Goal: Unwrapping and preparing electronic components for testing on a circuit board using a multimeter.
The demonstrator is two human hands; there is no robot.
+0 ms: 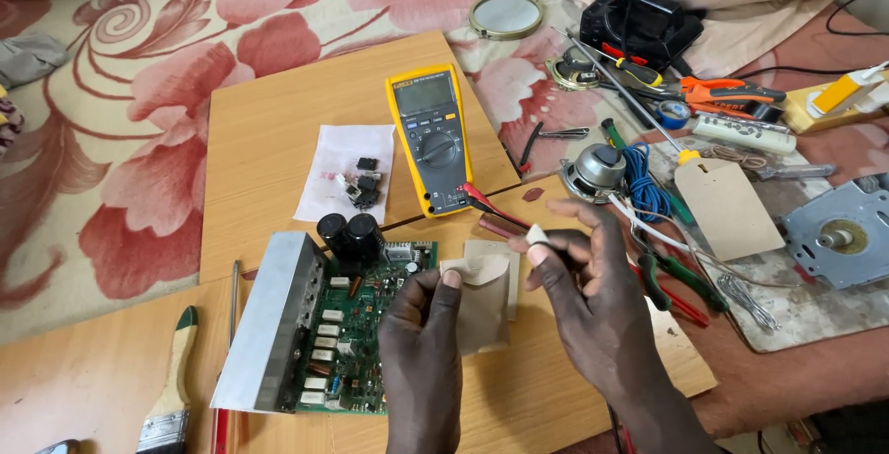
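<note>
Two hands work close together over the tabletop (278, 121), and what matters is how the small brown paper envelope (483, 301) sits between them. Our left hand (421, 324) pinches the envelope at its upper left corner, the grip closed on the paper with the thumb on top, so the envelope hangs with its long axis running away from us, its flap end upward. Our right hand (593, 297) is just beside it, to the right and slightly higher, its grip clenched on a small pale component (537, 235) held at the fingertips. That component lies just above and right of the envelope's open flap, near but apart. A green circuit board (356, 334) lies left of the envelope, and a yellow multimeter (432, 135) sits beyond.
</note>
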